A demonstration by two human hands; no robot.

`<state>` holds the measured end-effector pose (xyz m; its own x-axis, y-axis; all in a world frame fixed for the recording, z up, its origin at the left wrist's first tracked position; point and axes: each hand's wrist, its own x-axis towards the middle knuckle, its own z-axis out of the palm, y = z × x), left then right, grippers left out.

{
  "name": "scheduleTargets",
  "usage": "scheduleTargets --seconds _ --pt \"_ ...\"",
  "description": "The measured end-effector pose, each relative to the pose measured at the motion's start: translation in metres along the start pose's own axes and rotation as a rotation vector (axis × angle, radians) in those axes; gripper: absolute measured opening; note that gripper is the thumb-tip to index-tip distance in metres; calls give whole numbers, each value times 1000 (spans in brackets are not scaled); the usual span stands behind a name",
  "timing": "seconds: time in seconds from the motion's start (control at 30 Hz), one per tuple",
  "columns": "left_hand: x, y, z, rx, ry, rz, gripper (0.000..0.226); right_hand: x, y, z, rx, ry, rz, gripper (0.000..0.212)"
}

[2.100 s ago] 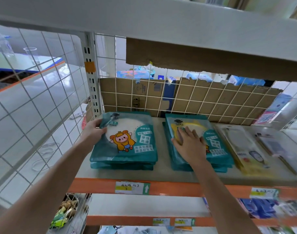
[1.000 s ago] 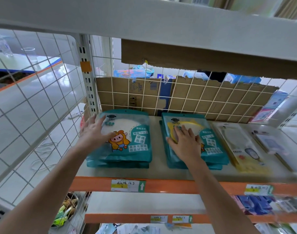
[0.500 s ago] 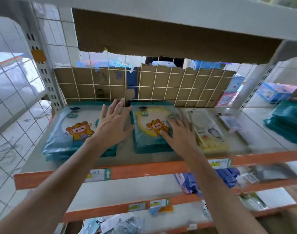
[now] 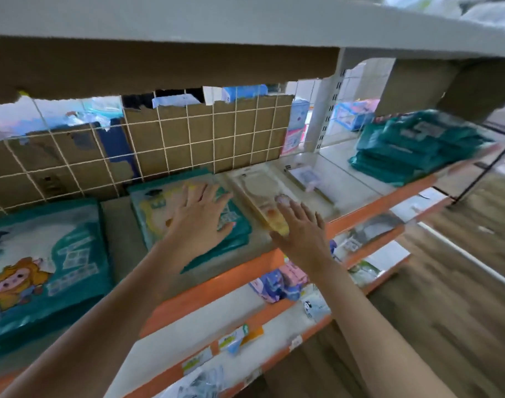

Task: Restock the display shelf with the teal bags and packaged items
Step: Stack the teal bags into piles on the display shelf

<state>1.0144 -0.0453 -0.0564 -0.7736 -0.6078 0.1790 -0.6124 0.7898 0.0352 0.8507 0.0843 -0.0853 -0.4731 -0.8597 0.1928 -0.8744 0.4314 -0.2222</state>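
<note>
Teal bags form the left teal stack (image 4: 47, 254) on the near left of the shelf (image 4: 116, 222). It lies flat, long axis running near to far, tops pointing at the wire grid (image 4: 217, 133) behind. To its right, the second teal stack (image 4: 237, 229) lies the same way. The left hand (image 4: 199, 222) lies palm down on it, fingers straight and spread, gripping nothing. Next comes a yellow-tinted clear package (image 4: 260, 196), lengthwise near to far. The right hand (image 4: 300, 237) is at its near end, fingers straight and fanned; whether it touches is unclear. Far right sits a blurred far teal pile (image 4: 412, 150).
</note>
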Motion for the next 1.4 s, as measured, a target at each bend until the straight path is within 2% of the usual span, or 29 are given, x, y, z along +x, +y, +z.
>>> scheduleTargets --seconds 0.17,0.3,0.57,0.83,1.1,1.4 --pt "23 41 13 -25 -2 80 63 -4 43 -10 -3 0 78 61" --pt "52 77 20 -44 63 124 56 8 85 -24 26 33 91 60" --pt "130 182 34 -108 108 70 54 38 213 -59 -25 24 67 62" --pt "193 281 51 -145 58 62 59 58 324 -84 -57 -5 41 59" --pt "262 312 67 -116 35 63 60 102 387 -77 5 12 80 62" --pt "376 342 78 -120 68 124 60 196 455 -87 -21 62 87 60"
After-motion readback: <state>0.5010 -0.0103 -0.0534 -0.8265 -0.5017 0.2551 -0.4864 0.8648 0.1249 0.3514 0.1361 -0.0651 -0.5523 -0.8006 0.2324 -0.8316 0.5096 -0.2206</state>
